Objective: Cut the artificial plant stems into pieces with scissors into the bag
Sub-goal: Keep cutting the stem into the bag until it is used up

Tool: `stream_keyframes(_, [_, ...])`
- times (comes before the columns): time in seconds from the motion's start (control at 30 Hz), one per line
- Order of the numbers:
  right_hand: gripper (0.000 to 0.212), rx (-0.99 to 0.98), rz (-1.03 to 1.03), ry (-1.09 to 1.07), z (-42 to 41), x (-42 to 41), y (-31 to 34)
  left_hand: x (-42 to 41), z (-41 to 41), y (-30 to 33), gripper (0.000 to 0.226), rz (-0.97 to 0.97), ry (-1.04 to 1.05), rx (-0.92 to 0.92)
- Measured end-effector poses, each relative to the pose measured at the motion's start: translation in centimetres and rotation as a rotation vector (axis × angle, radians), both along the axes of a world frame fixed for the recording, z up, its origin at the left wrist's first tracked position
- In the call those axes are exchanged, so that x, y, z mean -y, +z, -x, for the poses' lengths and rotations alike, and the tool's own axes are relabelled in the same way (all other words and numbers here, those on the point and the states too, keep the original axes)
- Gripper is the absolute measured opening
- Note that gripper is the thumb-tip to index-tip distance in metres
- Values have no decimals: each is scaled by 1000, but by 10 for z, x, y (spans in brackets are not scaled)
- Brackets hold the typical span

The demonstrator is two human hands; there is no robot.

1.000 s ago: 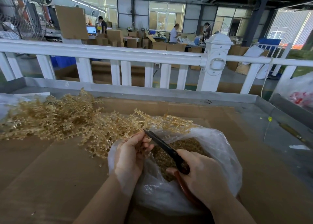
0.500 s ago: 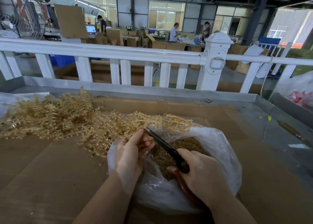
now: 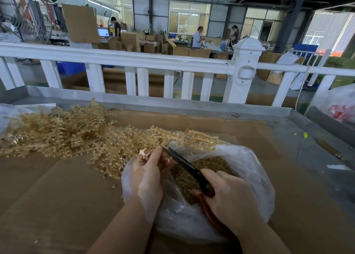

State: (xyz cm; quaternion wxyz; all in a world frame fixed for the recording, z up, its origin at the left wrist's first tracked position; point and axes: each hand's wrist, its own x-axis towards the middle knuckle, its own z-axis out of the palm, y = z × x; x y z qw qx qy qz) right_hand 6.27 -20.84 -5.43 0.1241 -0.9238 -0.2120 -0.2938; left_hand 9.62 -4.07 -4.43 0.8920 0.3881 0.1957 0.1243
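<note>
The left hand (image 3: 145,179) pinches a short stem (image 3: 144,154) over the open clear bag (image 3: 255,179), fingers (image 3: 153,157) curled round it. The right hand (image 3: 230,196) grips the scissors (image 3: 184,164), whose dark blades look nearly closed and point up-left toward that stem. Red handles are mostly hidden under the palm. The stem pile (image 3: 63,131) sprawls left across the cardboard-covered worktop (image 3: 57,205).

Bright daylight comes in through the big windows (image 3: 189,16) far behind the fingers (image 3: 153,156). The light is soft and shadows are faint. The clear bag (image 3: 247,169) right of the fingers shines a little. The white fence (image 3: 119,58) bends near the edges. Far things look fuzzy.
</note>
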Motion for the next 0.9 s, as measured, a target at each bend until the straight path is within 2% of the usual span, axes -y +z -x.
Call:
stream_keyframes(0.2, [42,19,-20,27,0,1,-1,-9,-2,-3,12,52,-99,13])
stream_keyframes(0.9, [36,-36,-26,18,4,0,5,-8,-1,-3,5,20,-109,35])
